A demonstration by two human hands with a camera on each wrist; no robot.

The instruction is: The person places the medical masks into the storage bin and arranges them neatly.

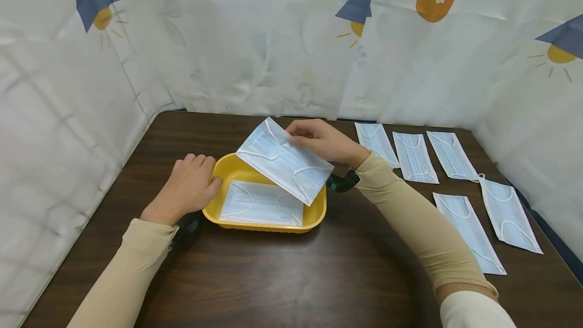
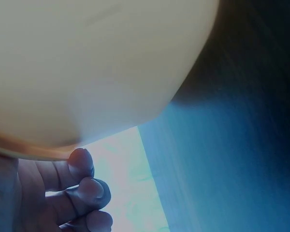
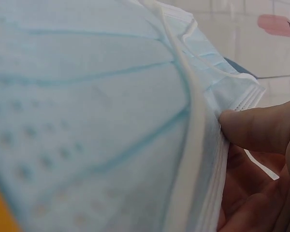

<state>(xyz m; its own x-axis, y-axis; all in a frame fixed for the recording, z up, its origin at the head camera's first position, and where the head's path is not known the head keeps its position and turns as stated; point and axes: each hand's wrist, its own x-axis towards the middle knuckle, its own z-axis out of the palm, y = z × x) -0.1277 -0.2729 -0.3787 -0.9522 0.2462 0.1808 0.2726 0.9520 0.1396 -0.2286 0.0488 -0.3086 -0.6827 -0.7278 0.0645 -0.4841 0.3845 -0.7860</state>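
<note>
The yellow tray point(image 1: 237, 168) stands on the dark table point(image 1: 268, 277). At the tray's left rim, the left hand point(image 1: 189, 186) grips the edge with bent fingers and the thumb laid towards the tray's inside. Above the tray's far right part, the right hand point(image 1: 321, 140) pinches a pale blue held mask point(image 1: 288, 158) by its edge between thumb and fingers; this mask slants over the tray, ear loops facing up, and whether its lower corner touches the tray I cannot tell. Inside the tray, a lower mask point(image 1: 259, 204) lies flat along the near side, loops uppermost. Five more masks lie on the table to the right of the tray: a first mask point(image 1: 375, 140) nearest its far right side, then a second mask point(image 1: 415, 156) and a third mask point(image 1: 451, 155) farther right, with a fourth mask point(image 1: 469, 232) and a fifth mask point(image 1: 509, 211) well apart from the tray and nearer the person. Beyond the tray and the table hangs a printed white sheet point(image 1: 273, 49)
</note>
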